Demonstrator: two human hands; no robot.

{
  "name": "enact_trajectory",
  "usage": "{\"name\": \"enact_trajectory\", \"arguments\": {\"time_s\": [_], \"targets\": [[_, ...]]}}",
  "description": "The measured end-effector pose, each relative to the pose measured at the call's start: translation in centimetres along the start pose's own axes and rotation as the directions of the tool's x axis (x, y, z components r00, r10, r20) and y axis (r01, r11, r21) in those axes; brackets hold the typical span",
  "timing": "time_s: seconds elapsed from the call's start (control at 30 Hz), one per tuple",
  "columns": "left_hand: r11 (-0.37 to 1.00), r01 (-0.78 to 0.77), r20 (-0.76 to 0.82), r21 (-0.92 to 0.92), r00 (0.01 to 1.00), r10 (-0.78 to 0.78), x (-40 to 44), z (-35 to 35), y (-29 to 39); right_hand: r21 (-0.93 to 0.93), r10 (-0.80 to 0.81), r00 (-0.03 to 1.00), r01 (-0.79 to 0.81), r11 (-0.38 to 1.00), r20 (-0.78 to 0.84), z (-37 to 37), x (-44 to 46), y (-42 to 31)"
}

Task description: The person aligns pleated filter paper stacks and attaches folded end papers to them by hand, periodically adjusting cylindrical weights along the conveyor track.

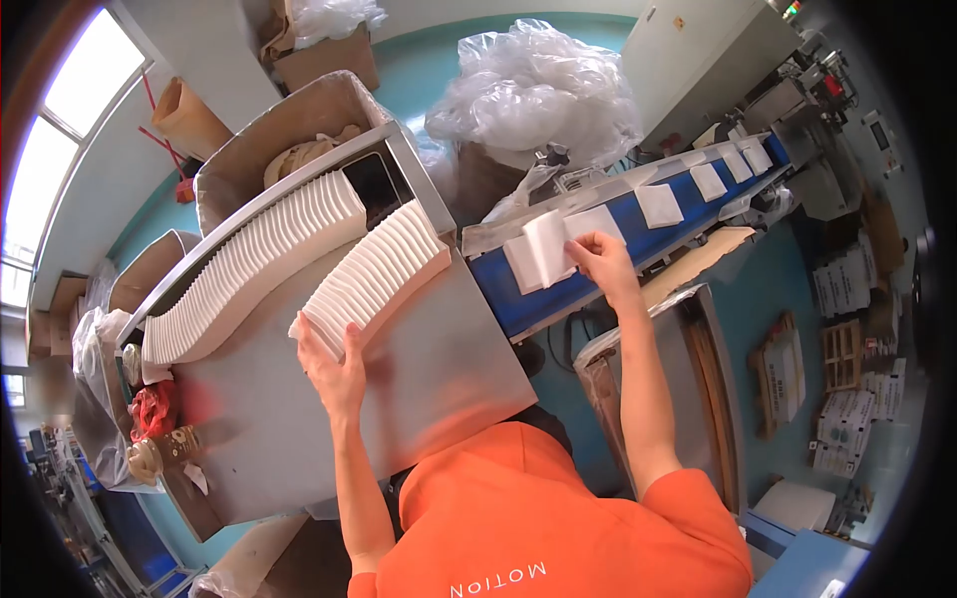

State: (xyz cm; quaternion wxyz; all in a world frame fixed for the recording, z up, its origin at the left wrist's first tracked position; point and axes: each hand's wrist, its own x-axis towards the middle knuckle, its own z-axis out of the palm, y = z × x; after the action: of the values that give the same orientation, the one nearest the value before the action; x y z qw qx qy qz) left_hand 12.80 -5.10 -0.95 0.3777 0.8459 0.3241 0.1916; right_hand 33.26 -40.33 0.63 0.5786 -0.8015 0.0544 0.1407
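Observation:
My left hand [334, 374] is closed around the near end of a row of white folded napkins [384, 264] on the grey metal table [439, 359]. Its thumb presses on one side of the row and its fingers on the other. Over the blue conveyor belt [503, 299], my right hand [604, 264] pinches a white folded napkin [546, 247] by its edge, tilted up. Flat white pieces lie on the belt beneath and beside it. A longer, curved row of the same napkins [259, 264] stands along the far edge of the table.
More white squares [659, 205] lie spaced along the belt toward the machine at upper right. A large clear plastic bag [538, 90] stands behind the belt. A cardboard box [279, 130] is beyond the table. A tape roll [164, 448] and red plastic [153, 409] sit at the table's left edge.

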Motion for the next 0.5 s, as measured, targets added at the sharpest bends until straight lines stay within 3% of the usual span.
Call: {"name": "enact_trajectory", "arguments": {"time_s": [0.13, 0.23, 0.33, 0.43, 0.5], "targets": [[1.000, 0.006, 0.012, -0.009, 1.000, -0.006, 0.0, -0.3, 0.3, -0.467, -0.193, 0.958, 0.073, 0.881, -0.213, -2.5, 4.9, 6.3], [1.000, 0.010, 0.010, -0.006, 1.000, -0.010, 0.0, -0.3, 0.3, -0.637, -0.336, 0.894, 0.077, 0.767, -0.297, -3.8, 6.7, 7.7], [1.000, 0.006, 0.012, -0.019, 1.000, -0.006, 0.2, -0.4, -0.1, -0.771, -0.293, 0.910, -0.044, 0.636, -0.293, -4.3, 6.8, 6.7], [0.999, 0.033, -0.034, -0.043, 0.999, -0.035, 0.8, -0.9, 0.4, -0.808, -0.435, 0.781, -0.145, 0.571, -0.447, -1.2, 3.2, 1.4], [0.998, 0.051, -0.050, -0.023, 0.997, -0.052, 1.8, -1.0, 0.7, -0.824, -0.616, 0.742, 0.157, 0.545, -0.266, 2.0, 1.9, 1.0]]}}
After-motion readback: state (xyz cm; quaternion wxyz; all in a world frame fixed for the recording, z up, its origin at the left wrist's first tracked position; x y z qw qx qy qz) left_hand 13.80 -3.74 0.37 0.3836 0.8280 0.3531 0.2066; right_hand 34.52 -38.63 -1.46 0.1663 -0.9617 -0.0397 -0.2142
